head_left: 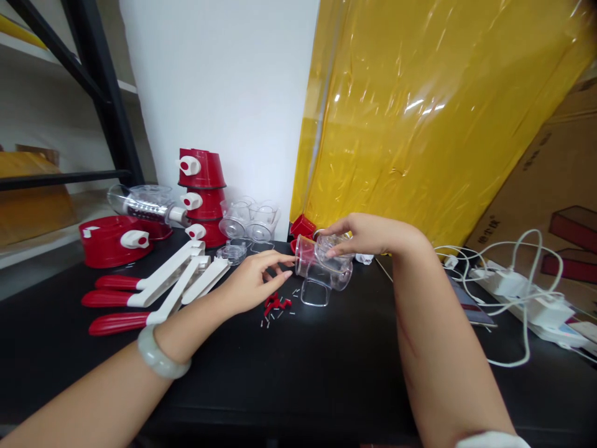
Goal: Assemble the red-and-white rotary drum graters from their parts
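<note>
My right hand (361,235) reaches over from the right, its thumb and fingers closed on a clear plastic housing (317,274). The housing lies on its side, with a round rim towards the left and a squarish opening facing me. My left hand (256,280) is open, fingers stretched towards that round rim; whether the fingertips touch it I cannot tell. Small red plastic pieces (277,303) and several scattered screws (273,318) lie on the black table just below, between the hands. Behind the housing sit red plastic parts (302,227), partly hidden.
At left lie white handles with red grips (122,299), a red base (114,244) and a drum grater (149,208). Stacked red bases (205,199) and clear housings (249,218) stand by the wall. White cables (527,280) and a power strip (527,311) occupy the right.
</note>
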Demonstrator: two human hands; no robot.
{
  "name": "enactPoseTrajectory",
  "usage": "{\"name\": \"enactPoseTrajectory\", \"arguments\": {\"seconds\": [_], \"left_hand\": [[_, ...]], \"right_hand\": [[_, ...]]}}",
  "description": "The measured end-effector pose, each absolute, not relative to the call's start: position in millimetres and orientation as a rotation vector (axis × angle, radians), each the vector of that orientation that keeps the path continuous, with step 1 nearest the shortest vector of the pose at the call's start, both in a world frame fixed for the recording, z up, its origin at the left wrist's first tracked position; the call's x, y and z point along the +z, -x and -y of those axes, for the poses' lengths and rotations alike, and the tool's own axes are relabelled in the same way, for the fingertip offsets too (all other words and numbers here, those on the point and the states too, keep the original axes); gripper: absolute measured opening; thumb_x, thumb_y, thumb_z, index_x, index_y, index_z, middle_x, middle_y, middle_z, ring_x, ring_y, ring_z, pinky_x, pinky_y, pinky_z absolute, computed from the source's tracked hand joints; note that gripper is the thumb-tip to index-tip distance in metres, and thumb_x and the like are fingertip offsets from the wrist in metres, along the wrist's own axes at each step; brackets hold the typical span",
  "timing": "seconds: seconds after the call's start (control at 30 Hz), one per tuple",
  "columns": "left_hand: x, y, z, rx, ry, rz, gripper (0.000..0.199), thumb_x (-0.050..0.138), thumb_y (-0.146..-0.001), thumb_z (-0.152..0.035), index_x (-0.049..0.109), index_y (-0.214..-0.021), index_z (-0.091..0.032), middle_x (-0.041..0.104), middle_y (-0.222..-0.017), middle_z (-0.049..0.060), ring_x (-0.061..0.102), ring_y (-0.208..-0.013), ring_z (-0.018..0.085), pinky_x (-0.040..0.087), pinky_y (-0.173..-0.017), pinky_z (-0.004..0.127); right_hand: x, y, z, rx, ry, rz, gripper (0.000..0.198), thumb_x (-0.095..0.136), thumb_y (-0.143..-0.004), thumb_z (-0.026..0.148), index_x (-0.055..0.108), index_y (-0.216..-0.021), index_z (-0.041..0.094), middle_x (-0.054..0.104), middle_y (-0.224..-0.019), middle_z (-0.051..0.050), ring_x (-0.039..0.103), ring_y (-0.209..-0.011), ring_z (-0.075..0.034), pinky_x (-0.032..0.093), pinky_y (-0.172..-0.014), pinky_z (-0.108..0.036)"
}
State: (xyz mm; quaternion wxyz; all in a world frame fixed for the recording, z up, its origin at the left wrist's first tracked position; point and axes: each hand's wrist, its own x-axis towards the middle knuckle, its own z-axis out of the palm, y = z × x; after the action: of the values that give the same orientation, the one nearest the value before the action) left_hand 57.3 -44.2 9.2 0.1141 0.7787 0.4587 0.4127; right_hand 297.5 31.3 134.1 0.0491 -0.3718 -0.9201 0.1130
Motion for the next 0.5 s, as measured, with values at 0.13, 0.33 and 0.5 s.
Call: {"name": "enactPoseTrajectory", "arguments": {"seconds": [0.13, 0.33, 0.5], "left_hand": [[7.6, -56.0, 43.4, 1.205, -2.293, -1.341, 0.031, 0.055, -0.089, -0.033, 0.067, -0.114, -0.021, 0.069, -0.104, 0.006, 0.065, -0.079, 0.013, 0.054, -0.063, 0.023], [5.3, -59.3, 44.6, 1.228, -2.240, -1.271, 0.033, 0.056, -0.089, -0.031, 0.064, -0.120, -0.021, 0.066, -0.108, 0.007, 0.065, -0.083, 0.013, 0.055, -0.063, 0.022], [2.1, -63.5, 46.9, 1.251, -2.188, -1.215, 0.031, 0.055, -0.090, -0.032, 0.067, -0.117, -0.023, 0.066, -0.108, 0.007, 0.066, -0.083, 0.013, 0.054, -0.060, 0.021]], "right_hand": [[132.3, -297.2, -34.5, 0.340, 1.113, 2.834, 0.059, 0.073, -0.075, 0.048, 0.066, -0.128, 0.024, 0.066, -0.128, -0.004, 0.062, -0.117, -0.028, 0.041, -0.108, -0.036], [133.3, -296.2, -34.8, 0.330, 1.101, 2.844, 0.060, 0.070, -0.077, 0.049, 0.064, -0.129, 0.022, 0.066, -0.128, -0.006, 0.062, -0.116, -0.028, 0.043, -0.106, -0.037], [132.8, -297.6, -35.9, 0.433, 1.084, 2.829, 0.061, 0.072, -0.074, 0.051, 0.065, -0.128, 0.024, 0.067, -0.126, -0.004, 0.064, -0.112, -0.029, 0.049, -0.100, -0.036]]}}
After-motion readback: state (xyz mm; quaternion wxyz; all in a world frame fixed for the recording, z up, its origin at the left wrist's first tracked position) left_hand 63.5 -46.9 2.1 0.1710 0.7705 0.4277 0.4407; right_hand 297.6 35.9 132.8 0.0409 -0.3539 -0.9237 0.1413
